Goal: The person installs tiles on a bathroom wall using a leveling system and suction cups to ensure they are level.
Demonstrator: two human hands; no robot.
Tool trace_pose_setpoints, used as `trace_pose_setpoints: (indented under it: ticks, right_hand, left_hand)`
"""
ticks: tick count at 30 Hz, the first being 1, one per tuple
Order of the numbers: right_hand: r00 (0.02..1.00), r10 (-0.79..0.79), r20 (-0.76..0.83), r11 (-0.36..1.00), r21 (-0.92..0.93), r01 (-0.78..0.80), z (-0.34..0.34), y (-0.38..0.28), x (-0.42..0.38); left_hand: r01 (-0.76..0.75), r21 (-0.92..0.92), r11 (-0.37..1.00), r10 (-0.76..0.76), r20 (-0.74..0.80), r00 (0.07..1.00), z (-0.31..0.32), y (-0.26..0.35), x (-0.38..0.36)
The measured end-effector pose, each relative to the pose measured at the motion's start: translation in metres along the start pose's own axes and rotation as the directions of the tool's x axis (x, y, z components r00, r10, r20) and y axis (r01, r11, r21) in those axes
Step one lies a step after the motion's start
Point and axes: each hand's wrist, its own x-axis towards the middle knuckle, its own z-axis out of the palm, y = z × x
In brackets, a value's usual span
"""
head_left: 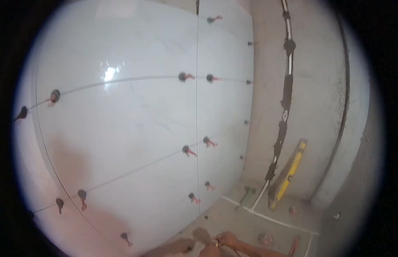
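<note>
Both hands are low in the head view, by the floor at the foot of a large white tiled wall [134, 115]. My right hand [227, 239] has its fingers drawn together around something small, with a pale yellowish spot at the fingertips; I cannot make out what it is. Just to its left is my left hand [202, 235], blurred and close to the right one, its fingers not readable. Tile levelling clips with dark round bases and red handles stick out along the joints; one clip [192, 198] is fixed above the hands, another [126, 239] further left.
A yellow spirit level [289, 173] leans on the bare grey wall [314, 98] at right. A hammer-like tool with a greenish handle [246, 197] lies by the corner. White conduit [276, 221] crosses the floor, with small reddish pieces [265, 238] nearby.
</note>
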Motion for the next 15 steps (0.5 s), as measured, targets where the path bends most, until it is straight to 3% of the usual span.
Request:
trace_pose_setpoints:
  ticks: [2, 3, 5, 8, 10, 11, 13, 14, 15]
  right_hand:
    - [0.999, 0.036, -0.007, 0.999, -0.009, -0.036, 0.001, -0.010, 0.002]
    - [1.000, -0.013, 0.016, 0.997, -0.077, 0.014, 0.007, -0.005, 0.004]
    - [0.998, -0.063, 0.028, 0.987, -0.144, 0.066, 0.012, 0.013, 0.011]
    - [0.999, 0.029, 0.037, 0.979, -0.205, -0.021, 0.019, 0.031, 0.024]
    - [0.970, -0.191, 0.149, 0.904, -0.358, 0.233, 0.022, 0.027, 0.015]
    - [0.971, -0.187, 0.147, 0.905, -0.357, 0.229, 0.025, -0.004, 0.003]
    - [0.996, -0.089, -0.031, 0.970, -0.229, 0.080, 0.014, -0.076, -0.022]
    - [0.996, -0.074, -0.055, 0.975, -0.216, 0.060, 0.004, -0.073, -0.030]
    - [0.993, -0.115, -0.022, 0.990, -0.085, 0.112, -0.003, -0.070, -0.029]
  left_hand:
    - [0.143, -0.240, 0.960, -0.130, 0.070, 0.989, -0.009, 0.090, -0.040]
    - [0.227, -0.354, 0.908, -0.191, 0.132, 0.973, 0.024, 0.183, -0.052]
    - [0.159, -0.298, 0.941, -0.147, 0.065, 0.987, 0.044, 0.146, 0.000]
    - [-0.002, -0.131, 0.991, -0.010, -0.095, 0.995, 0.072, 0.082, 0.075]
    - [-0.092, -0.007, 0.996, 0.089, -0.183, 0.979, 0.089, 0.034, 0.123]
    - [-0.134, 0.055, 0.989, 0.143, -0.218, 0.965, 0.099, 0.010, 0.145]
    - [-0.243, 0.173, 0.955, 0.282, -0.265, 0.922, 0.102, 0.015, 0.202]
    - [-0.295, 0.244, 0.924, 0.357, -0.269, 0.895, 0.103, 0.020, 0.227]
    - [-0.329, 0.323, 0.887, 0.420, -0.271, 0.866, 0.096, 0.019, 0.250]
